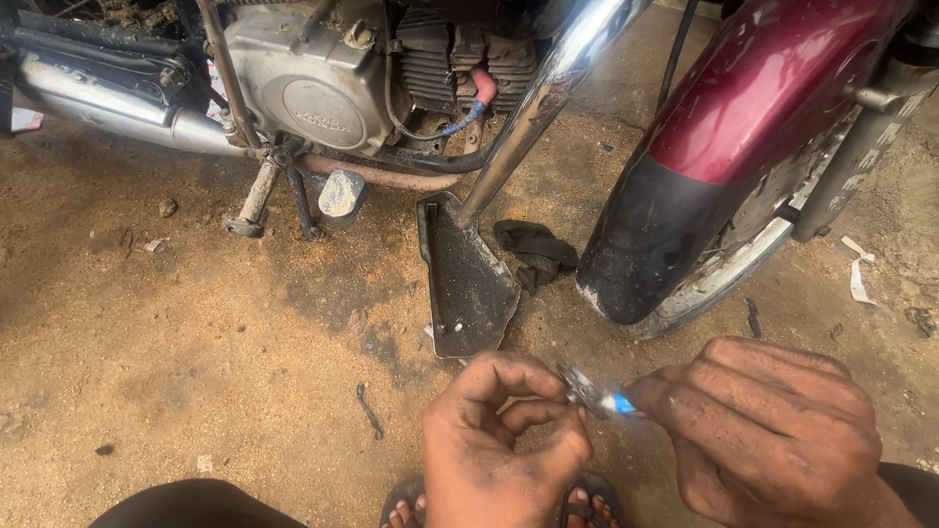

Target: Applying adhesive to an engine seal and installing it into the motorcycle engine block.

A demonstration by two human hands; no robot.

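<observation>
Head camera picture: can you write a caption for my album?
Greasy hands pinch a small metal part beside a motorcycle.

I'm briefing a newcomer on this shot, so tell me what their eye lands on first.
First, the two grimy hands at the bottom: the left hand and right hand pinch a small metal part with a blue tip between them. Next, the dark red front mudguard over the wheel at upper right. Then the engine at top left, with a dark metal cover plate lying on the sandy ground.
</observation>
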